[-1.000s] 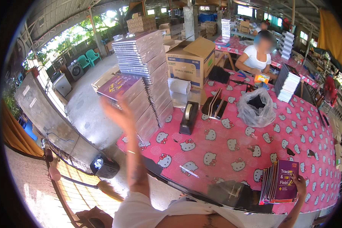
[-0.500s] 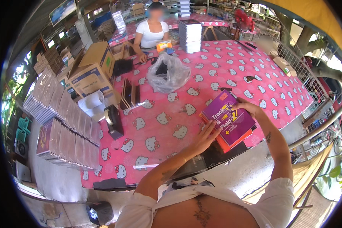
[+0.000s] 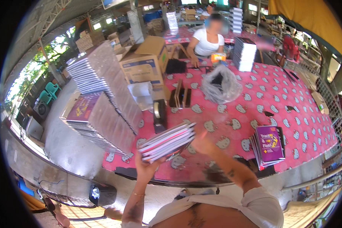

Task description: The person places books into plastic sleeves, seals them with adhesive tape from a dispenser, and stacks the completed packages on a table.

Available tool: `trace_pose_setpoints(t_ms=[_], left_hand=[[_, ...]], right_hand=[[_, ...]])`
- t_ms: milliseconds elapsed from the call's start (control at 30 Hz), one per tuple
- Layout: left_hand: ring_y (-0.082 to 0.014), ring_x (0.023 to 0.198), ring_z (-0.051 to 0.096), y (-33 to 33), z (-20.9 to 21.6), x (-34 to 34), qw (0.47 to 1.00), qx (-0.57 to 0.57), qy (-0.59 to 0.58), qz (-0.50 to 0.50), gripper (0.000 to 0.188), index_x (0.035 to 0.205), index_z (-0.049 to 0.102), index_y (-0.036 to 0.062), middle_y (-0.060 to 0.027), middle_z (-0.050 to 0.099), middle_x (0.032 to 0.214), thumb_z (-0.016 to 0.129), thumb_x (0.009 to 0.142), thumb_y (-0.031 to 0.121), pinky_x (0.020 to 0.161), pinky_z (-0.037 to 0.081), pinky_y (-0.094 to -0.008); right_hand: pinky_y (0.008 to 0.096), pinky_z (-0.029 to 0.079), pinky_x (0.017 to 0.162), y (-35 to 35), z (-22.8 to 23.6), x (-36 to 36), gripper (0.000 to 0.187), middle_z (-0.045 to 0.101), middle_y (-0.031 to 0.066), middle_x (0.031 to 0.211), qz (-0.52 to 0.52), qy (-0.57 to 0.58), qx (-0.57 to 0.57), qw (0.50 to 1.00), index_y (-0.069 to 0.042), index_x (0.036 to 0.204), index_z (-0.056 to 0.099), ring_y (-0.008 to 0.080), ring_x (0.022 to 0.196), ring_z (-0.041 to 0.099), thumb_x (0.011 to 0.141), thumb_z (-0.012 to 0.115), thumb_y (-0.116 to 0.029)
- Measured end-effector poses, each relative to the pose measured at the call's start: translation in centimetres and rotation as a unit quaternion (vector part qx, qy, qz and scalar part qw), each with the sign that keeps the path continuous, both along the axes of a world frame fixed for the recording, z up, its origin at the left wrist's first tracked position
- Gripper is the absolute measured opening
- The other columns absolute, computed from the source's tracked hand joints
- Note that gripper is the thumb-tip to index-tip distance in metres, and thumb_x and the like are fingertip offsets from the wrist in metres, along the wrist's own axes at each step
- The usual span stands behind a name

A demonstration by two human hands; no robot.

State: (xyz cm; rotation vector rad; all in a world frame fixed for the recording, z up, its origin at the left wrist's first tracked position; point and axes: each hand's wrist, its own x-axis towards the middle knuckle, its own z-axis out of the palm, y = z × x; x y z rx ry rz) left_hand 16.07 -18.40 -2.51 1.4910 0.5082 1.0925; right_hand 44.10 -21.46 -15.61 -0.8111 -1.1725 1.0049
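A tilted stack of notebooks [image 3: 166,141], page edges facing up, is held above the near-left part of the table. My left hand [image 3: 146,166] grips it from below at its left end. At the stack's right end is my right hand [image 3: 203,143], smeared by motion; whether it touches the stack is unclear. Farther right, a pile of purple-covered spiral notebooks [image 3: 269,146] lies on the pink patterned tablecloth [image 3: 224,142], with neither hand on it.
Tall wrapped notebook stacks [image 3: 102,110] stand at the left. Beyond my hands are a black tape dispenser [image 3: 160,117], a paper roll [image 3: 141,95], a cardboard box [image 3: 144,66], a clear plastic bag [image 3: 222,85] and a notebook pile [image 3: 244,54]. A co-worker [image 3: 208,41] sits across the table.
Both hands have left the purple notebooks at the right and moved left. A different notebook stack is now raised in my left hand. The view has turned left.
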Motion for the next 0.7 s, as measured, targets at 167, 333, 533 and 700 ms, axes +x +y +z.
trace_pose_setpoints(t_ms=[167, 333, 533, 700], left_hand=[[-0.021, 0.101, 0.066, 4.9, -8.4, -12.4, 0.992, -0.079, 0.014, 0.101, 0.064, 0.127, 0.052, 0.001, -0.0085, 0.067, 0.11, 0.08, 0.07, -0.004, 0.088, 0.054, -0.0339], [-0.0178, 0.1, 0.062, 7.7, -14.2, -16.3, 0.985, -0.124, 0.01, 0.122, 0.044, 0.116, 0.061, 0.0012, -0.0057, 0.065, 0.106, 0.075, 0.074, 0.004, 0.088, 0.051, -0.0337], [-0.0233, 0.121, 0.053, 9.6, -12.2, -16.0, 0.993, -0.111, 0.02, 0.045, 0.09, 0.14, 0.032, 0.006, -0.0099, 0.053, 0.131, 0.084, 0.067, -0.002, 0.102, 0.046, -0.0374], [-0.0196, 0.116, 0.057, 10.5, -13.9, -17.8, 0.989, -0.114, 0.081, 0.04, 0.086, 0.138, 0.037, 0.0052, -0.0102, 0.057, 0.127, 0.084, 0.067, -0.003, 0.1, 0.047, -0.036]], right_hand=[[0.0388, 0.038, 0.109, 6.3, 3.0, -15.9, 0.103, 0.054, 0.0122, 0.135, 0.025, -0.034, -0.005, 0.999, -0.002, 0.147, 0.036, 0.0222, 0.126, 0.05, 0.067, 0.092, -0.036], [0.0401, 0.032, 0.114, 8.6, 0.5, -21.8, 0.109, 0.044, 0.0143, 0.146, 0.017, -0.081, -0.077, 0.994, -0.003, 0.15, 0.028, 0.025, 0.135, 0.043, 0.067, 0.093, -0.03], [0.039, 0.035, 0.111, 10.2, 0.5, -19.9, 0.109, 0.05, 0.0122, 0.138, 0.022, -0.031, -0.031, 0.999, -0.003, 0.153, 0.024, 0.0236, 0.13, 0.047, 0.069, 0.092, -0.024], [0.0376, 0.04, 0.106, 9.5, 0.5, -22.7, 0.095, 0.056, 0.0119, 0.131, -0.007, -0.047, 0.017, 0.999, -0.004, 0.14, 0.04, 0.0217, 0.124, 0.053, 0.065, 0.094, -0.024]])
